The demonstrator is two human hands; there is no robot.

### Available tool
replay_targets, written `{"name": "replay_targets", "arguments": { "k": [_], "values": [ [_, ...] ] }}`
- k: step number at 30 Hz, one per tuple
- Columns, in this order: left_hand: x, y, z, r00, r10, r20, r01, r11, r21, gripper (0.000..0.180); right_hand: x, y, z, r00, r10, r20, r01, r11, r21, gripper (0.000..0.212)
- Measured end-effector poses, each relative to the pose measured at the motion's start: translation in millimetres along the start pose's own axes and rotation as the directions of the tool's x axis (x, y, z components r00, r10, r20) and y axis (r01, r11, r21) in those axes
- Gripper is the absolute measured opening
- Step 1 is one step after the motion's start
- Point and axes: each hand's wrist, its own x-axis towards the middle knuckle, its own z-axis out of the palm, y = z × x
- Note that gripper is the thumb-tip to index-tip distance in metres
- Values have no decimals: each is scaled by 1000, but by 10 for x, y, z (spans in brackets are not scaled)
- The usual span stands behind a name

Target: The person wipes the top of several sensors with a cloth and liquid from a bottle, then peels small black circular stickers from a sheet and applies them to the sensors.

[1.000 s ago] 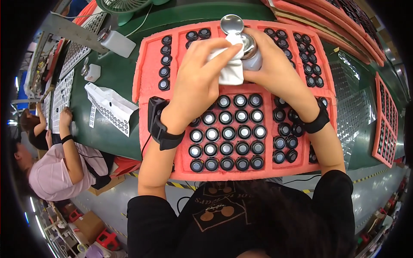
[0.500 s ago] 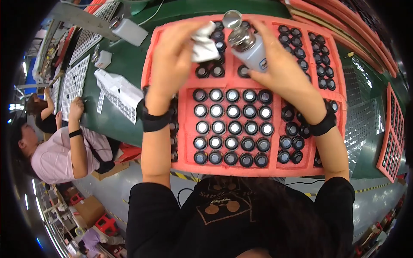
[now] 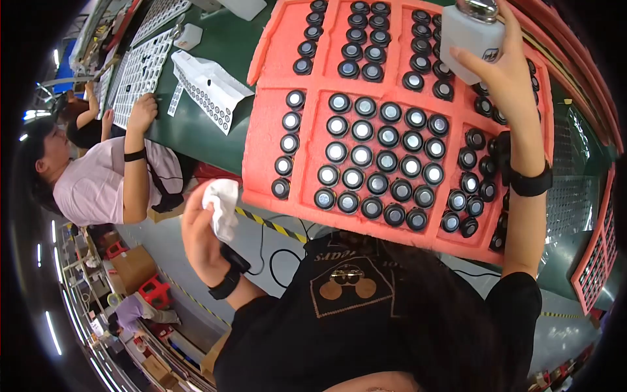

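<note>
My left hand (image 3: 199, 232) is out beyond the table's near edge, left of the pink foam tray (image 3: 266, 140), with its fingers closed on a crumpled white cloth (image 3: 225, 206). Over the tray's far right part, my right hand (image 3: 513, 78) grips a whitish pump bottle (image 3: 460, 49) with a shiny metal top. Whether the bottle touches the parts beneath it, I cannot tell. Rows of small round black parts (image 3: 386, 161) with silvery or grey centres fill the tray's compartments. Some on the right are hidden behind my right hand and wrist.
On the green table (image 3: 196, 140) lies a white sheet (image 3: 212, 95) with round marks. White grid trays (image 3: 145, 68) and a small bottle (image 3: 189, 36) stand farther left. A co-worker (image 3: 98, 179) sits at the left. Another pink tray (image 3: 594, 245) lies far right.
My left hand has come away from the tray's far side, down and left past the table edge with the cloth. My right hand and the bottle have shifted right. The view has turned.
</note>
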Motion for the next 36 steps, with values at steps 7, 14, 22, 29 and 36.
{"name": "replay_targets", "arguments": {
  "k": [7, 14, 22, 29, 36],
  "values": [
    [23, -130, 332, 998, 5, 60, 18, 926, -378, 42, 41, -270, 18, 909, 280, -308, -416, 599, -684, 85],
    [127, -103, 408, 997, 69, 37, -51, 929, -366, 41, -1, -270, -32, 932, 250, -261, -360, 571, -738, 84],
    [48, 116, 524, 994, 4, 108, -10, 998, 55, 34, -10, -305, -13, 925, 267, -269, -373, 508, -776, 83],
    [261, 710, 956, 763, 51, 644, -639, 213, 739, 26, 19, -428, 167, 898, 368, -240, -413, 518, -749, 78],
    [1127, 843, 1811, 776, 360, 518, -579, 733, 357, 25, -8, -436, 211, 911, 364, -195, -357, 456, -815, 67]
  ]
}}
